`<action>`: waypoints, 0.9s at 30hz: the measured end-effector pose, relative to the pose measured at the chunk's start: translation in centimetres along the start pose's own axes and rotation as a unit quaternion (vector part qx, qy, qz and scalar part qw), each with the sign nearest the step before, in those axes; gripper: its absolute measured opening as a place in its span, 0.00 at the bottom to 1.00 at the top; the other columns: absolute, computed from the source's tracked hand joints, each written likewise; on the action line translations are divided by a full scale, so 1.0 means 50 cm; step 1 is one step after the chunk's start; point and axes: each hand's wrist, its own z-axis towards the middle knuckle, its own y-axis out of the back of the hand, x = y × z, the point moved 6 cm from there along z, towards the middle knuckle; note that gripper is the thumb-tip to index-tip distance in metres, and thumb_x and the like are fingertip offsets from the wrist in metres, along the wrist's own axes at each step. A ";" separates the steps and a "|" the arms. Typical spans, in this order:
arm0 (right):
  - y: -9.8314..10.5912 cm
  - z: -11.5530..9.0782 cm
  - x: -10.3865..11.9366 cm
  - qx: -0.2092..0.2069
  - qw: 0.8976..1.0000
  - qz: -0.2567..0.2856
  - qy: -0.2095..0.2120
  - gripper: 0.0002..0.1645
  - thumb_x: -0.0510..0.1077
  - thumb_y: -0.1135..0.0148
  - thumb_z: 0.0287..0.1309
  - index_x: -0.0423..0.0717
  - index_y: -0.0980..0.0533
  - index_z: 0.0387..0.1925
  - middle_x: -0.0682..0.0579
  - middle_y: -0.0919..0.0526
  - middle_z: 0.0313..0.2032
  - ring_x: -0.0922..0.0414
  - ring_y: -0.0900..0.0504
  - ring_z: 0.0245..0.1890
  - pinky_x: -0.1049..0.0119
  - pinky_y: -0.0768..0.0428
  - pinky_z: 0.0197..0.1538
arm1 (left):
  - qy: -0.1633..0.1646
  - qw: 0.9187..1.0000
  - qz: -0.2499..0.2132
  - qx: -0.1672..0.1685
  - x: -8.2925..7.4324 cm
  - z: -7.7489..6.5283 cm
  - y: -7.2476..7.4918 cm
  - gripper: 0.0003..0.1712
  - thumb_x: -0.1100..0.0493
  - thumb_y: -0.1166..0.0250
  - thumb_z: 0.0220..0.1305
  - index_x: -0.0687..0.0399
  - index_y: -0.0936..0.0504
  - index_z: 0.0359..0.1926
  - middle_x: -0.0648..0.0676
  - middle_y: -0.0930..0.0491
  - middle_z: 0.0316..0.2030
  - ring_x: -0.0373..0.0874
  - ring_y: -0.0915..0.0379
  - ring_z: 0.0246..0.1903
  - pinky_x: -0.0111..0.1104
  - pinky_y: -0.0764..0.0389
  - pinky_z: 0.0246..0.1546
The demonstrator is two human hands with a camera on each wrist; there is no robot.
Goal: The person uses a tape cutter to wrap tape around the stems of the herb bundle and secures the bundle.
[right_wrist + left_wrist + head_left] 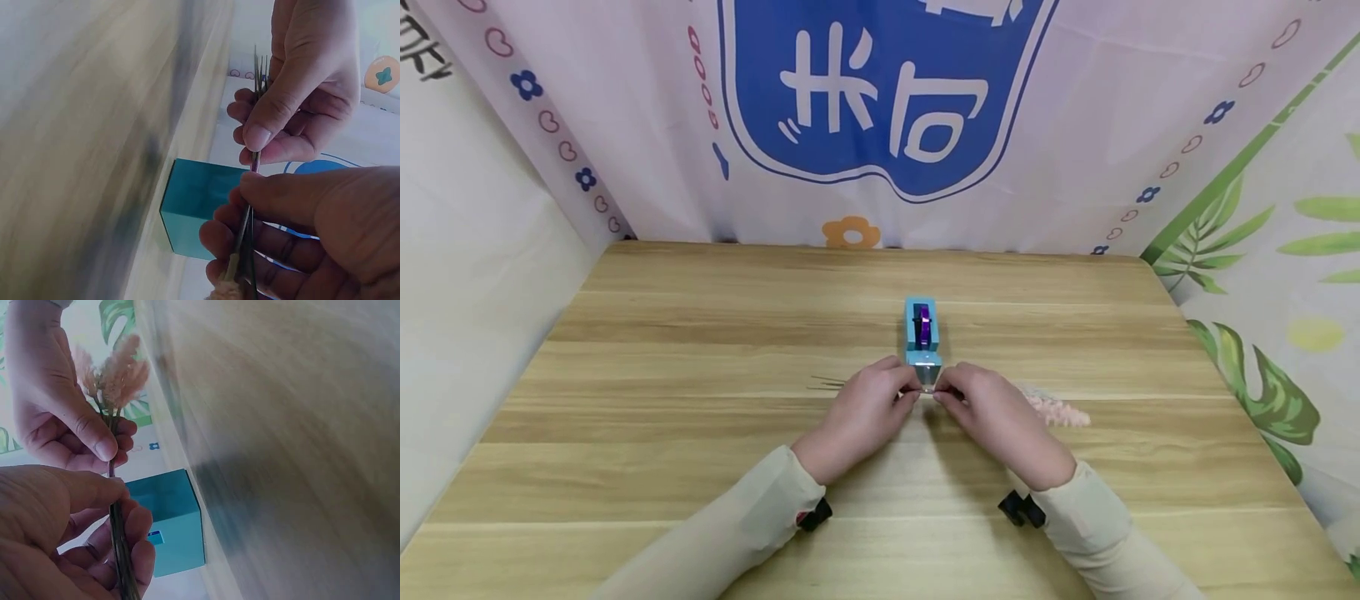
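Note:
A bunch of dried flowers with pale pink, fluffy heads point(122, 375) and thin dark stems point(120, 550) lies crosswise between both hands. My left hand point(861, 412) pinches the stems, whose thin ends point(827, 383) stick out to the left. Close beside it, my right hand point(1000, 417) pinches the same stems nearer the flower heads, which show to its right. A purplish stretch of stem point(255, 161) is visible in the small gap between the fingertips. Just beyond the fingers stands a teal tape dispenser point(913, 357) with a purple roll point(925, 325) in it.
The wooden table point(700, 333) extends around the hands. Behind it hangs a printed cloth point(662, 192) with a blue emblem. A leaf-patterned sheet point(1285, 275) covers the right side. Small black devices point(1022, 508) sit at both wrists.

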 end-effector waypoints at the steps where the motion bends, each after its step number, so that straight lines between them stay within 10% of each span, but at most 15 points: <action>1: 0.001 0.000 0.001 -0.002 1.000 -0.002 0.002 0.03 0.41 0.32 0.69 0.49 0.15 0.37 0.57 0.16 0.32 0.65 0.24 0.29 0.68 0.21 0.36 | 0.001 1.000 0.001 -0.002 0.000 0.000 0.000 0.02 0.64 0.31 0.69 0.55 0.12 0.40 0.52 0.16 0.37 0.39 0.26 0.31 0.29 0.23 0.33; 27: 0.007 0.018 0.006 0.030 0.998 -0.045 0.032 0.07 0.44 0.36 0.73 0.47 0.14 0.39 0.56 0.22 0.28 0.62 0.31 0.25 0.68 0.28 0.31 | -0.018 1.000 0.014 0.003 -0.006 0.010 0.001 0.06 0.63 0.33 0.72 0.59 0.11 0.39 0.53 0.13 0.38 0.41 0.23 0.34 0.34 0.20 0.37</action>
